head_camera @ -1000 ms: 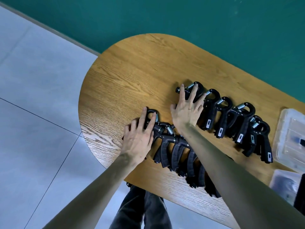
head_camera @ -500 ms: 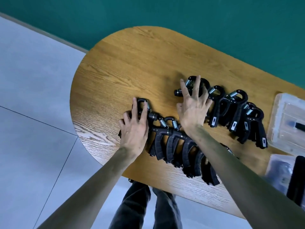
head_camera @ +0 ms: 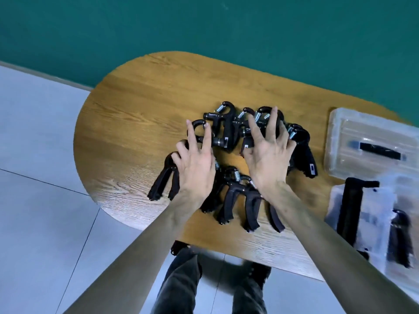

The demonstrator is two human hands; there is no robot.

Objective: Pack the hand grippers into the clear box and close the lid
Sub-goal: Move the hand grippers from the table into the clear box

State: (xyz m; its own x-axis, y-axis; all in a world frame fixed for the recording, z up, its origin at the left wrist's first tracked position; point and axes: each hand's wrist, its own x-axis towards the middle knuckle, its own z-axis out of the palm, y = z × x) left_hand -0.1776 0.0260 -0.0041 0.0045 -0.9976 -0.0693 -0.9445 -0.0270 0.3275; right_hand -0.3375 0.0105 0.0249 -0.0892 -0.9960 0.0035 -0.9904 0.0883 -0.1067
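Observation:
Several black hand grippers with steel springs lie bunched in two rows on the wooden table (head_camera: 140, 114). My left hand (head_camera: 196, 164) lies flat with fingers spread on the near row of grippers (head_camera: 231, 196). Spread the same way, my right hand (head_camera: 268, 150) presses on the far row of grippers (head_camera: 226, 128). Neither hand is closed around one. At the right lies the clear lid (head_camera: 367, 146) with a black handle. Nearer me, at the right edge, is the clear box (head_camera: 371, 220), blurred, with dark items inside.
The table's rounded left end borders grey floor tiles (head_camera: 40, 177). A green wall (head_camera: 204, 30) runs behind the table. My legs (head_camera: 181, 286) show below the near edge. Bare wood lies left of and beyond the grippers.
Both hands have pushed the gripper rows to the right, toward the lid and box; the rows are now bunched tighter. The view has shifted, showing more of the box.

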